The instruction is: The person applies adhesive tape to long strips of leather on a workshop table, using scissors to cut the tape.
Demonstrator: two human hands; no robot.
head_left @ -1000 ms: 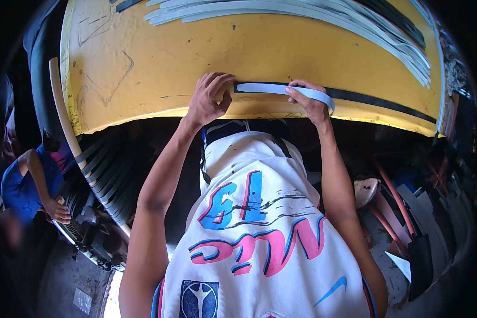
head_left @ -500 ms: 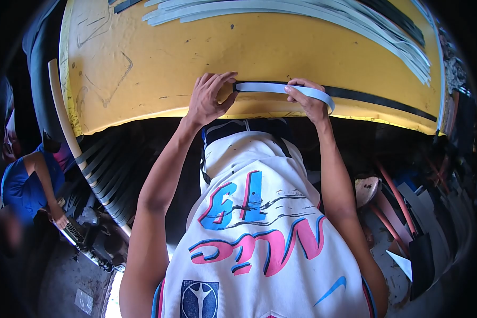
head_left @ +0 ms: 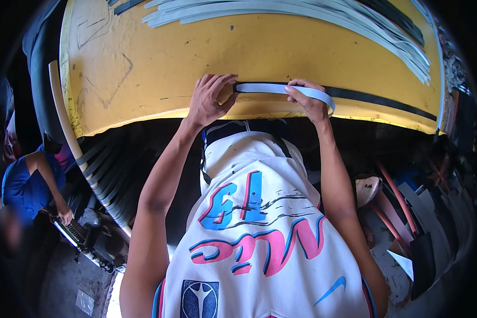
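Note:
A pale white-blue strip [head_left: 265,88] runs along a long black strip [head_left: 381,99] near the front edge of the yellow work surface [head_left: 169,47]. My left hand [head_left: 212,99] is curled round the left end of the strips, thumb at the lower edge and fingertips at the upper. Between the thumb and fingers of my right hand [head_left: 308,99] is the pale strip, whose free part loops back beside the wrist. To the right of this hand, the black strip lies flat along the surface.
A bundle of pale grey strips [head_left: 281,11] lies across the back of the surface. At the left, dark strips [head_left: 108,180] hang over a pole [head_left: 63,111]. A co-worker in blue [head_left: 29,180] reaches to a machine [head_left: 82,236]. Flat sheets [head_left: 429,228] stand at the right.
My hands and both strips stay almost where they were, with only a tiny shift of the left fingers. At the left, the co-worker's hand has moved slightly over the machine.

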